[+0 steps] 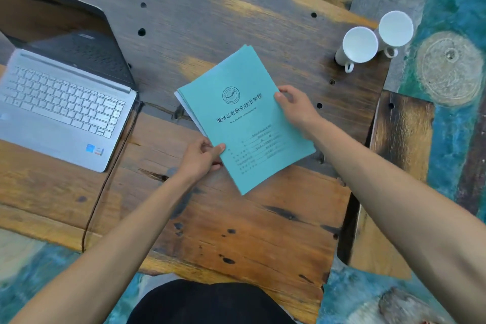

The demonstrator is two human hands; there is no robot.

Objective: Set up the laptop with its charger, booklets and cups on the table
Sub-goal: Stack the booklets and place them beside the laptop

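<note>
In the middle of the wooden tabletop (236,218) lies a small stack of teal booklets (244,118), turned at an angle, with black printed characters and a round emblem on the top cover. White pages show a little at the stack's left edge. The left hand (201,159) grips the lower left edge of the stack, with the thumb on top of the cover and the other fingers curled below it. The right hand (295,108) holds the right edge, with the thumb pressed on the cover and the fingers around the side. Whether the stack rests fully on the wood or is lifted a little, I cannot tell.

To the left stands an open silver laptop (63,102) with a dark screen. A thin dark cable (105,187) runs from beside its right edge down over the near edge of the tabletop. At the far right, near the corner, two white cups (373,39) stand close together, with their small handles toward the person.
</note>
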